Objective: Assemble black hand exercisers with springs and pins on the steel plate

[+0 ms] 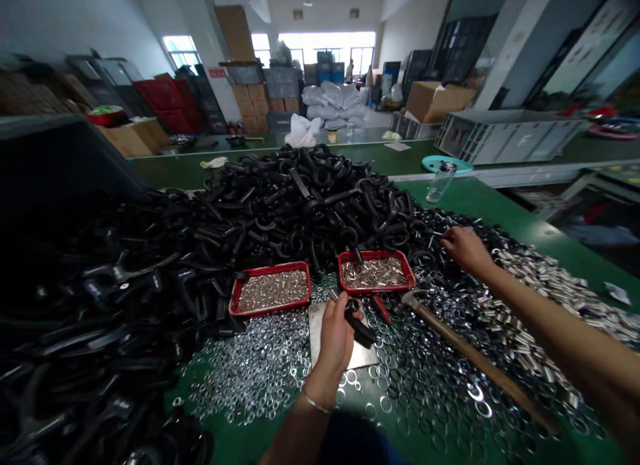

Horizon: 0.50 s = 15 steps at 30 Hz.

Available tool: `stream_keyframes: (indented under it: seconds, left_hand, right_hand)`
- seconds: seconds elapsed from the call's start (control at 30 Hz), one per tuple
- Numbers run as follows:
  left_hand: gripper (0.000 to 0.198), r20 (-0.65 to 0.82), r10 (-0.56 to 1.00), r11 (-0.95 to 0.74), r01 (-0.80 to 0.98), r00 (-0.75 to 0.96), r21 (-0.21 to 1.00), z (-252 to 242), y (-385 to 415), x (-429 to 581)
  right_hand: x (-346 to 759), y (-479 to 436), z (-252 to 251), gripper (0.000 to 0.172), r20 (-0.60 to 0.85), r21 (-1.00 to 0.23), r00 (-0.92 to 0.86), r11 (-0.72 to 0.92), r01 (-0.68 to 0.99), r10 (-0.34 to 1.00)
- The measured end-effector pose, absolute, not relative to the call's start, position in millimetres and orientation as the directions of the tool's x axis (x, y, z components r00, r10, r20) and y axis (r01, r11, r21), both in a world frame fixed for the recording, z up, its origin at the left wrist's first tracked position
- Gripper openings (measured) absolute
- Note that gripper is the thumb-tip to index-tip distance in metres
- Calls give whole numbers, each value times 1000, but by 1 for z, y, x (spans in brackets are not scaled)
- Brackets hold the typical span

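My left hand [336,328] is closed around a curved black plastic handle [361,328], above a flat metal plate [316,332]. A small shiny metal piece [334,294] shows at its fingertips. Out to the right, my right hand [465,248] has its fingers pinched together over small dark and shiny parts at the edge of the pile. What it pinches, if anything, is too small to make out. Two red trays, the left tray [270,310] and the right tray [377,290], hold small metal pins beyond the plate.
A large heap of black handles [320,198] rises behind the trays. A hammer [470,352] and a red-handled tool [383,310] lie right of the plate. Washers [250,365], metal sleeves [530,285] and rings cover the green table. A clear bottle [441,183] stands farther back.
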<state>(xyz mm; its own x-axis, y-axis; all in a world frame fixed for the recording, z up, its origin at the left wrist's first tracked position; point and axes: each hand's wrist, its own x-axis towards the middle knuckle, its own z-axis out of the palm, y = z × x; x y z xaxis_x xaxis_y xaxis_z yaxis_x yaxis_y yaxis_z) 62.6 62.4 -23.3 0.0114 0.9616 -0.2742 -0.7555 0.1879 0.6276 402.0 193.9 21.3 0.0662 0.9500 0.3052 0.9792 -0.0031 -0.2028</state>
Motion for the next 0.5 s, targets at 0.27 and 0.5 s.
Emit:
stream_keyframes:
  seconds: [0.27,0.5]
  left_hand:
    - [32,-266,964,206,-625,-3,753,-35,49,55]
    - [33,-191,982,178,-366,-1,913,-25,41,53]
  right_hand:
    - [273,49,32,23,226,-654,-322,388,649,919]
    - [227,38,17,20,281,-704,-371,453,547,885]
